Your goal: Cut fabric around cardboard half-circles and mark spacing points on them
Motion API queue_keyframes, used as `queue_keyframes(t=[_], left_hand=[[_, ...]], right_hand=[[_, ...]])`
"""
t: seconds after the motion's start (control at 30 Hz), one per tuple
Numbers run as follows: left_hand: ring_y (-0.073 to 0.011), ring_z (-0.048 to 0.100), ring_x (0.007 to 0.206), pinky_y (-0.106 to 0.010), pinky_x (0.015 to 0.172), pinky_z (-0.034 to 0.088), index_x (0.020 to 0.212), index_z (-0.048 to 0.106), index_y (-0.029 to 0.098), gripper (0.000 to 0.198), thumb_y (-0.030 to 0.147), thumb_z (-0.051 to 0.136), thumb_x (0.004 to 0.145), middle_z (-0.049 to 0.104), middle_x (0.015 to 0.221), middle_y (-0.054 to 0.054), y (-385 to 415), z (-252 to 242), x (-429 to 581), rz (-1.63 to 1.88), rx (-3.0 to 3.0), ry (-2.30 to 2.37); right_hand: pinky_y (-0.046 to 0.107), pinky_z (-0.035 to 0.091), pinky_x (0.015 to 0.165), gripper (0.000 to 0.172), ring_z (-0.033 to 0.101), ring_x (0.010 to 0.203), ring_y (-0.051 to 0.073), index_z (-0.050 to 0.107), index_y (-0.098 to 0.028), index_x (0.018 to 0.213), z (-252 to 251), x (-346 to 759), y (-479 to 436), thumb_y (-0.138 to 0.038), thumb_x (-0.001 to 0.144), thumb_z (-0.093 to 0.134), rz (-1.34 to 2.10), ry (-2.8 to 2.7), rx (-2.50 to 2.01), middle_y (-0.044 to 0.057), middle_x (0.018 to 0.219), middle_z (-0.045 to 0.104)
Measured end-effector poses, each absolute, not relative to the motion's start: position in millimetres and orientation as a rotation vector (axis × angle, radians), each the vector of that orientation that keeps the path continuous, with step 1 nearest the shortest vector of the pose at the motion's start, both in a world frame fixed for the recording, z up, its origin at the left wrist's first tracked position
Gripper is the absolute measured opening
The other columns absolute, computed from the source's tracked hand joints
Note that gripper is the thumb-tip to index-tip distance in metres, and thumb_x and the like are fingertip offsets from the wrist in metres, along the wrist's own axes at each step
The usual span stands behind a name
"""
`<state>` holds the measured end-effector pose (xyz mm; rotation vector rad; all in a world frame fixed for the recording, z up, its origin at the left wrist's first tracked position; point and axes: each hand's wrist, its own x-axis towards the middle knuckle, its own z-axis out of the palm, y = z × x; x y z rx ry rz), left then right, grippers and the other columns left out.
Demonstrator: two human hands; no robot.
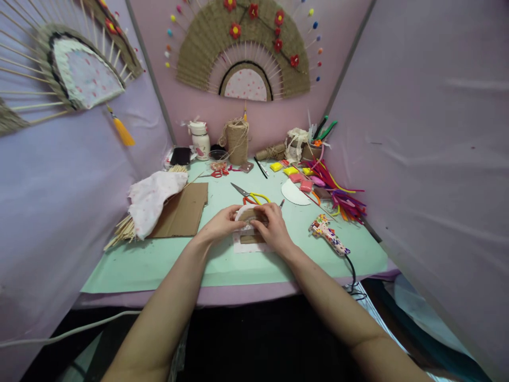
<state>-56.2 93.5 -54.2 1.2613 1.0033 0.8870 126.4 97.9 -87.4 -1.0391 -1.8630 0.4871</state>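
Both my hands meet over a small cardboard piece backed with white fabric (249,215) near the middle of the mint-green table top (159,262). My left hand (221,224) pinches its left edge with closed fingers. My right hand (273,227) grips its right side, fingers curled over the top. A white scrap with a brown patch (246,243) lies flat under the hands. Scissors with yellow and orange handles (250,197) lie just behind the piece.
A brown cardboard sheet (185,209), white patterned cloth (153,201) and a bundle of wooden sticks (121,233) lie left. A patterned glue gun (330,236) lies right, pipe cleaners (342,199) and clay pieces behind it. A twine spool (237,142) stands at the back wall.
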Motion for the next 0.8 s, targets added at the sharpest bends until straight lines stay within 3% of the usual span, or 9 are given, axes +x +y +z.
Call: queue_keyframes(t=[0.17,0.33,0.53,0.67,0.8], left_hand=[[-0.0215,0.068,0.090,-0.030,0.079,0.050,0.114,0.061,0.015,0.055,0.019,0.075,0.061,0.072,0.104,-0.007,95.1,-53.4,-57.5,0.978,1.289,1.039],[-0.0210,0.067,0.089,-0.031,0.081,0.050,0.113,0.059,0.015,0.058,0.027,0.080,0.060,0.073,0.099,-0.006,97.9,-51.0,-63.3,1.148,1.232,1.020],[-0.0196,0.067,0.088,-0.030,0.081,0.050,0.113,0.060,0.015,0.061,0.030,0.084,0.060,0.073,0.098,-0.006,95.7,-47.9,-61.3,1.191,1.202,0.914],[-0.0210,0.067,0.092,-0.031,0.084,0.049,0.112,0.061,0.015,0.057,0.030,0.083,0.062,0.073,0.100,-0.007,94.3,-49.4,-58.5,1.141,1.236,0.905],[-0.0219,0.067,0.095,-0.032,0.086,0.049,0.113,0.062,0.015,0.056,0.031,0.082,0.063,0.073,0.101,-0.007,95.5,-52.4,-58.4,1.116,1.246,0.897]], right_hand=[[0.048,0.042,0.100,0.060,0.049,0.116,0.030,0.052,-0.021,0.123,-87.9,138.1,103.7,-0.039,0.071,0.075,0.480,-1.676,-1.149,0.013,0.122,0.052],[0.042,0.048,0.091,0.075,0.055,0.115,0.027,0.049,-0.021,0.125,-83.7,151.0,112.2,-0.049,0.062,0.079,0.874,-1.340,-1.169,0.014,0.129,0.055],[0.034,0.052,0.079,0.047,0.068,0.090,0.024,0.067,-0.020,0.101,-75.3,145.7,108.1,-0.042,0.062,0.082,1.522,-1.192,-0.797,0.007,0.097,0.074],[0.029,0.050,0.066,0.034,0.066,0.069,0.018,0.072,-0.020,0.085,-80.6,141.8,107.7,-0.040,0.061,0.084,1.494,-1.076,-0.853,0.002,0.080,0.073],[0.028,0.048,0.062,0.031,0.062,0.063,0.014,0.073,-0.019,0.077,-87.3,141.0,111.7,-0.038,0.057,0.086,1.433,-1.024,-0.896,0.000,0.071,0.071]])
